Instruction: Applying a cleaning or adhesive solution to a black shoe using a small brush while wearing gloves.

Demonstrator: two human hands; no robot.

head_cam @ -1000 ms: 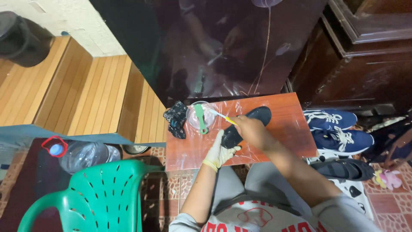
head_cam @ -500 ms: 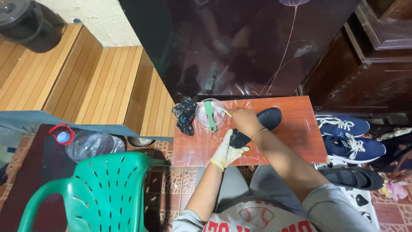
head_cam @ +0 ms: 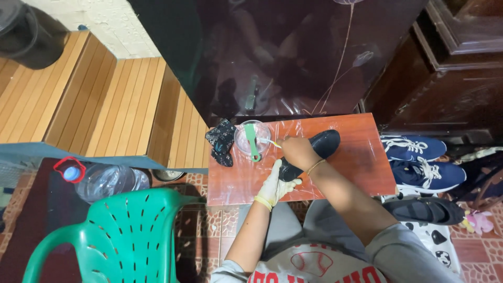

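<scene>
Both hands work over a black shoe (head_cam: pixel 314 149) lying across the middle of the small red table (head_cam: pixel 361 173). My gloved left hand (head_cam: pixel 275 186) grips its heel end at 6 o'clock; my bare right hand (head_cam: pixel 297 152) is closed on a small brush, its tip reaching to 9 o'clock toward a clear bowl (head_cam: pixel 251 139). Cleaning seems midway. Bare tabletop lies at 3 o'clock; a dark cloth (head_cam: pixel 221 141) sits at the left edge.

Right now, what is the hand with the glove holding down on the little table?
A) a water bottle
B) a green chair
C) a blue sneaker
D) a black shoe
D: the gloved left hand grips the heel end of the black shoe lying on the small reddish table.
</scene>
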